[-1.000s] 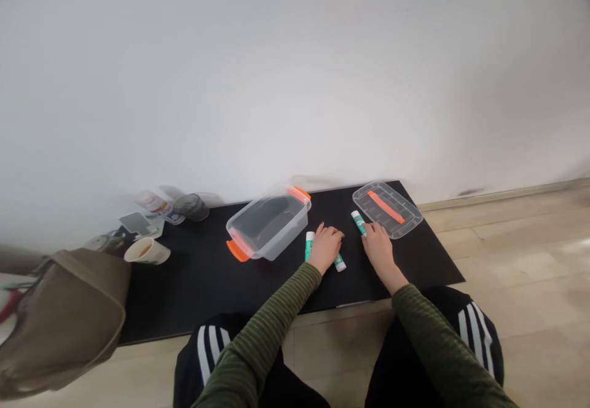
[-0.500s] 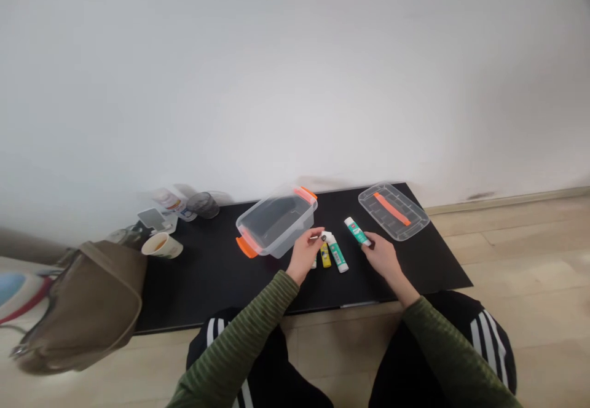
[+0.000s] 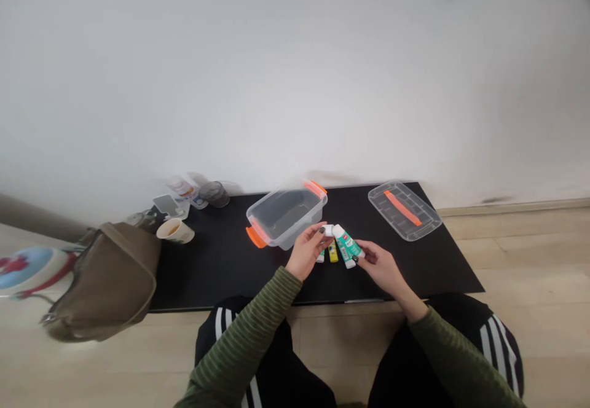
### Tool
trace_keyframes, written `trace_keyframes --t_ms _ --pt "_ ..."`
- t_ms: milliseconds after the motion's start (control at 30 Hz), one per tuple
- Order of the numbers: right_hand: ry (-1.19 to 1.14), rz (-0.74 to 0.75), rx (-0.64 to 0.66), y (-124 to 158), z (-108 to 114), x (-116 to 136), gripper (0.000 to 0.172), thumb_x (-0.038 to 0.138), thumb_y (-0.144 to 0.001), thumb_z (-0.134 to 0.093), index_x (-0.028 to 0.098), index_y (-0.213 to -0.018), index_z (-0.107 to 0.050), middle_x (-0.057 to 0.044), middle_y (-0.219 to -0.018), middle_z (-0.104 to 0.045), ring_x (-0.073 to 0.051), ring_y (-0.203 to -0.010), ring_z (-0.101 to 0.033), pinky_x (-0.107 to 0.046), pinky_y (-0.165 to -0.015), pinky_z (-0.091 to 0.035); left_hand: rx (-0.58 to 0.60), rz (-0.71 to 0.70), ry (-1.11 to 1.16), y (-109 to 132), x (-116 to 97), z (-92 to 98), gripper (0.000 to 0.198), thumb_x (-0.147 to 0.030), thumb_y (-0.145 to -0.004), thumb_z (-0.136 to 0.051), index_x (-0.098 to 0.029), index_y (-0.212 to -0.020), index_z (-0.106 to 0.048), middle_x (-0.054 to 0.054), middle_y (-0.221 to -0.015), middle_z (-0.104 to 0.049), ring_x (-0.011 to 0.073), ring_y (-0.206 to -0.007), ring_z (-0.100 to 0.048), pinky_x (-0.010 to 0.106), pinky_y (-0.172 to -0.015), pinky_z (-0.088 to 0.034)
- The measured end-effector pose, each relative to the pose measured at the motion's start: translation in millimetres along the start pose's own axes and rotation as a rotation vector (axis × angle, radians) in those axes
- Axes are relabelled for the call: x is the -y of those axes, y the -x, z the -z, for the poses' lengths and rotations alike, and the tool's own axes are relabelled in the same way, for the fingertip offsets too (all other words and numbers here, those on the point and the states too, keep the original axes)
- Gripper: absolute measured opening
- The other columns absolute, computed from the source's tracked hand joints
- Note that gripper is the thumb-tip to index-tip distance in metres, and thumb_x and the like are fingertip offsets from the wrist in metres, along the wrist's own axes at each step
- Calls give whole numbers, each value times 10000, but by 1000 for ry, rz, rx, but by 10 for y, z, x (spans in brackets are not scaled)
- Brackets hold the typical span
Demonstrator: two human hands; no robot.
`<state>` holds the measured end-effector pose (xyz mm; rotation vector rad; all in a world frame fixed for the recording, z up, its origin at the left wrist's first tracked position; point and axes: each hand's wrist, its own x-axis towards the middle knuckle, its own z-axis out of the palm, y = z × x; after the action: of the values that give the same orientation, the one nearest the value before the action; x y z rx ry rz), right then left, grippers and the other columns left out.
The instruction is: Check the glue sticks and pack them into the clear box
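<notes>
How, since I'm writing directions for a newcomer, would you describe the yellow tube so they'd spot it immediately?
On the black mat, find the clear plastic box with orange clips. Just right of it, the left hand and right hand nearly meet. Between them, beside the teal-and-white tube, a short stretch of yellow tube shows, the only yellow one there.

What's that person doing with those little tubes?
A seated person is working at a flat black mat. Their right hand holds a teal-and-white tube. Their left hand pinches a small white cap above a yellow tube. A clear plastic box with orange clips sits beside them, and a clear lid lies further right.
</notes>
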<state>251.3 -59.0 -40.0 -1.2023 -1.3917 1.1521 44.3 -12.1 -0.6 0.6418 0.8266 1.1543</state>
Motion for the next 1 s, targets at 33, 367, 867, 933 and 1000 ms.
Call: trace_keyframes --t_ms 33,367,867,933,1000 --pt "38 10 -3 0 -2 -5 381 281 -814 -647 221 -1190 -645 -80 -1152 -692 -223 -993 -670 -363 -862 -557 -1 -7 2 3 1 -3 349 -296 -737 -792 -153 -1041 -696 54 -979 -695 148 -876 -668 376 -959 -505" --pt "251 160 -47 -4 78 33 373 198 -834 -585 254 -1198 -645 -67 -1160 -654 -206 -993 -640 -337 -829 -534 -31 -84 -111 18 8 10 396 -321 -696 -818 -160 -1049 -737 61 -1025 -702 183 -947 -656 406 -961 -517" --pt "108 22 -53 38 74 -40 352 334 -820 -667 224 -1153 -687 -76 -1139 -710 -234 -976 -682 -394 -894 -551 2 -73 -225 42 30 53 456 -378 -677 -826 -164 -1071 -742 84 -1048 -742 218 -961 -683 409 -956 -526" --pt "59 -6 -47 45 67 -44 356 347 -808 -686 218 -1139 -693 -79 -1122 -718 -237 -974 -686 -393 -892 -554 12 -81 -252 54 17 50 462 -380 -678 -823 -168 -1080 -741 86 -1053 -743 223 -966 -682 403 -952 -526" --pt "0 -31 -39 49 59 -45 361 360 -792 -706 213 -1122 -701 -80 -1101 -727 -239 -970 -690 -389 -883 -558 24 -96 -288 68 5 46 458 -381 -686 -816 -169 -1085 -741 89 -1071 -738 224 -967 -681 390 -941 -527"
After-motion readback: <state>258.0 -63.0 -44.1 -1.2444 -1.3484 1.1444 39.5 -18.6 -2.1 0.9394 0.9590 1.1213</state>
